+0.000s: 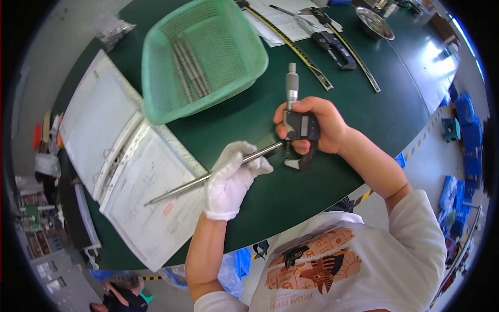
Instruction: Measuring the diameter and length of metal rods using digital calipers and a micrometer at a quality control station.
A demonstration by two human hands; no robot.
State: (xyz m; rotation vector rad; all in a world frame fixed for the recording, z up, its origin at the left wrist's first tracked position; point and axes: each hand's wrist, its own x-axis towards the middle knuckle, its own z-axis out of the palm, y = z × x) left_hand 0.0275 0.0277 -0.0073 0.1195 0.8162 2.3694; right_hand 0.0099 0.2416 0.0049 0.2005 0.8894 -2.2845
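My left hand (230,179), in a white glove, is closed around a long thin metal rod (189,185). The rod slants up to the right, and its far end lies at the jaw opening of a digital micrometer (301,127). Bare and closed, my right hand (327,122) grips the micrometer by its dark frame, thumb near the silver thimble at the top. Whether the rod's tip touches the measuring faces I cannot tell. Beyond my hands, a green mesh basket (156,112) holds several similar metal rods (191,67).
An open ring binder (150,182) with drawing sheets lies at the left, partly under the rod. Steel rulers or tapes (291,44), a second micrometer (335,49), papers and a metal bowl (375,23) sit at the back. Another person (125,299) is at lower left.
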